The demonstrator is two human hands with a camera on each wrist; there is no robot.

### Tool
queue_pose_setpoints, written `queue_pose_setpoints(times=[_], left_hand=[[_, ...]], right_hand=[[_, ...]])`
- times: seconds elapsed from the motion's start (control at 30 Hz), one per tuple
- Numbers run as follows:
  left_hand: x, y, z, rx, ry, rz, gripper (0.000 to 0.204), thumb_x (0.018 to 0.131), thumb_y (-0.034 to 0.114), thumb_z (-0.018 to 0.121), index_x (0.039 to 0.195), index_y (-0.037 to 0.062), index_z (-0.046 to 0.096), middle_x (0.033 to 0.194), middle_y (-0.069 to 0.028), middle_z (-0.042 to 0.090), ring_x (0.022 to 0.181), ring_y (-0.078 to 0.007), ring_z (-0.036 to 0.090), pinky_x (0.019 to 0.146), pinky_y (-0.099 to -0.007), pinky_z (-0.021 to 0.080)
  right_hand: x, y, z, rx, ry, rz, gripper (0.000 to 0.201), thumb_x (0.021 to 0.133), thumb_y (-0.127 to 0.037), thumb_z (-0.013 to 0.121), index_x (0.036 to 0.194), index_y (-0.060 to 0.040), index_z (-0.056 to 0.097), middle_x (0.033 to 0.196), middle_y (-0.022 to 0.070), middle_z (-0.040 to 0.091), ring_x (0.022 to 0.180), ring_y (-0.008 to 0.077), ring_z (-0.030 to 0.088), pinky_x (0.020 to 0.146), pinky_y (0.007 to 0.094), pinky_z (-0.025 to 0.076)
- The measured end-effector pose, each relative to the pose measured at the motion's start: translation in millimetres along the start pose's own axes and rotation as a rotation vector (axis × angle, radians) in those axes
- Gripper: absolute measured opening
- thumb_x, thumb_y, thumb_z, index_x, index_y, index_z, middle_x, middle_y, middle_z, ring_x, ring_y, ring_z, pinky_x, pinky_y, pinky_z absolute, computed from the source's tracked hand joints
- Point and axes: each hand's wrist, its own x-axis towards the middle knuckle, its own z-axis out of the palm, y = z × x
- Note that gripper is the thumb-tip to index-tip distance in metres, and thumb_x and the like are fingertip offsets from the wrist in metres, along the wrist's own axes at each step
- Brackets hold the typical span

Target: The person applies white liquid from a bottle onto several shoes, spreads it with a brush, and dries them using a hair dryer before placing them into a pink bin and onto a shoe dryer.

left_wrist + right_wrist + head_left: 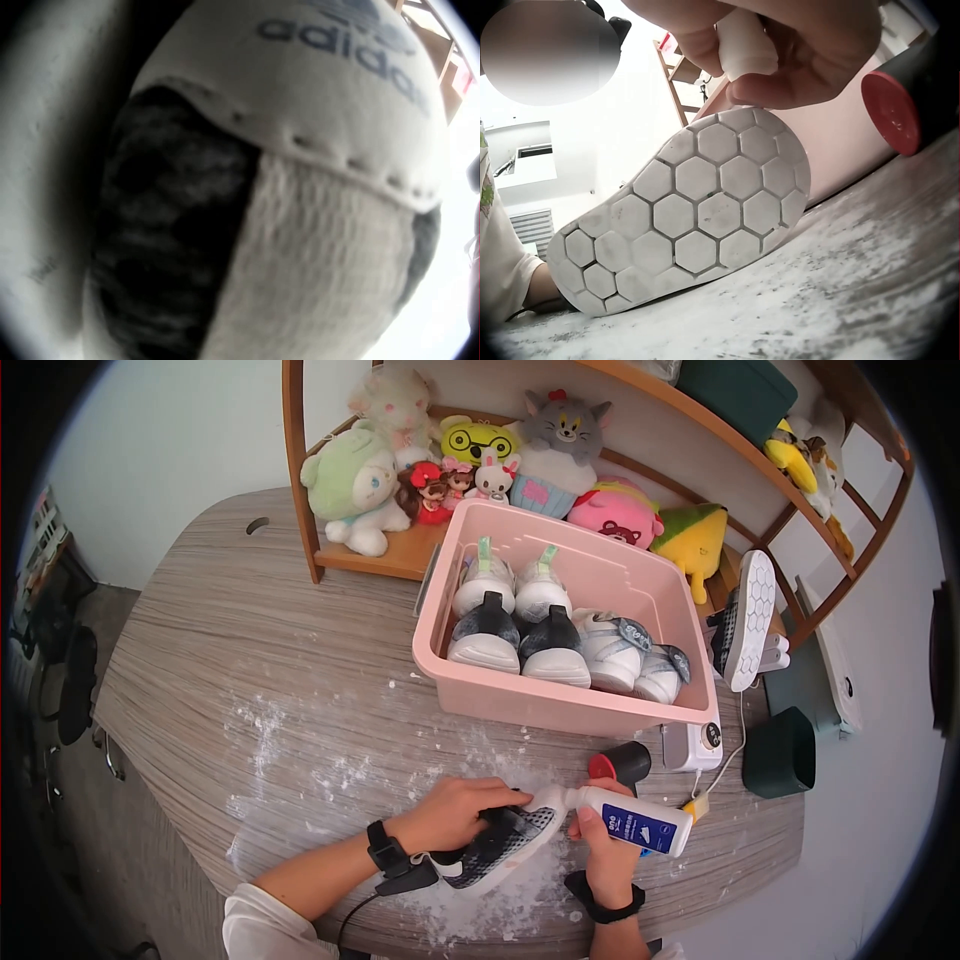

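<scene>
A black-and-white patterned shoe point(500, 848) lies tilted on the powder-marked table, its toe toward the bottle. The left hand point(455, 815) holds it from above, fingers over the upper. In the right hand point(605, 840) is a white bottle with a blue label point(645, 827), tipped with its nozzle end at the toe. The right wrist view shows the shoe's hexagon-patterned sole point(697, 206), with the right hand's fingers point(802, 82) curled round the bottle's white neck point(746, 49) above it. Close up in the left wrist view are the shoe's heel and lettering point(337, 45).
Behind the hands stands a pink bin point(540, 705) of several shoes. A red-and-black object point(622, 763), a white device point(690, 748) and a dark green container point(780, 755) are at the right. Plush toys point(360, 485) sit on a wooden shelf. White powder point(300, 770) marks the table.
</scene>
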Motion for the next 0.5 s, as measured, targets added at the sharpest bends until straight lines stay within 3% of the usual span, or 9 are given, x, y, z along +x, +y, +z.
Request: queue_pose_setpoints(times=[0.23, 0.3, 0.33, 0.43, 0.5], left_hand=[[-1, 0, -1, 0.021, 0.018, -0.013, 0.061, 0.07, -0.011, 0.068, 0.127, 0.0107, 0.07, 0.109, -0.0105, 0.072, 0.095, -0.0348, 0.071, 0.079, -0.0408, 0.059], [-3, 0, 1, 0.009, 0.044, -0.013, 0.059, 0.072, -0.008, 0.069, 0.127, 0.0118, 0.069, 0.109, -0.0097, 0.071, 0.095, -0.0349, 0.07, 0.079, -0.0419, 0.058], [-3, 3, -1, 0.012, 0.083, -0.036, 0.059, 0.071, -0.01, 0.068, 0.127, 0.0109, 0.069, 0.11, -0.0111, 0.07, 0.096, -0.0355, 0.07, 0.079, -0.042, 0.058], [-2, 1, 0, 0.02, 0.179, -0.063, 0.06, 0.072, -0.013, 0.066, 0.128, 0.0088, 0.068, 0.112, -0.0137, 0.069, 0.097, -0.0369, 0.069, 0.081, -0.0422, 0.058], [-1, 0, -2, 0.027, 0.241, -0.069, 0.06, 0.072, -0.015, 0.065, 0.128, 0.0076, 0.067, 0.112, -0.015, 0.068, 0.097, -0.0377, 0.069, 0.082, -0.0424, 0.058]], right_hand=[[-1, 16, -6, -0.104, -0.076, -0.102, 0.032, 0.086, -0.005, 0.074, 0.115, -0.0008, 0.062, 0.107, 0.0071, 0.062, 0.087, 0.0148, 0.061, 0.079, 0.0268, 0.051], [-2, 16, -8, -0.21, -0.191, -0.244, 0.03, 0.083, -0.005, 0.075, 0.111, -0.0008, 0.064, 0.111, 0.0085, 0.06, 0.091, 0.0188, 0.06, 0.082, 0.0288, 0.05], [0, 12, -3, -0.301, -0.221, -0.414, 0.032, 0.08, -0.005, 0.078, 0.109, -0.0011, 0.065, 0.109, 0.0104, 0.062, 0.09, 0.0221, 0.062, 0.081, 0.0306, 0.051], [-4, -2, 5, -0.429, -0.319, -0.501, 0.035, 0.078, -0.006, 0.081, 0.109, -0.0011, 0.066, 0.107, 0.0119, 0.063, 0.092, 0.023, 0.064, 0.081, 0.0318, 0.052], [-6, -2, 7, -0.374, -0.391, -0.424, 0.038, 0.075, -0.005, 0.082, 0.11, -0.0016, 0.067, 0.107, 0.014, 0.065, 0.094, 0.025, 0.066, 0.081, 0.0333, 0.054]])
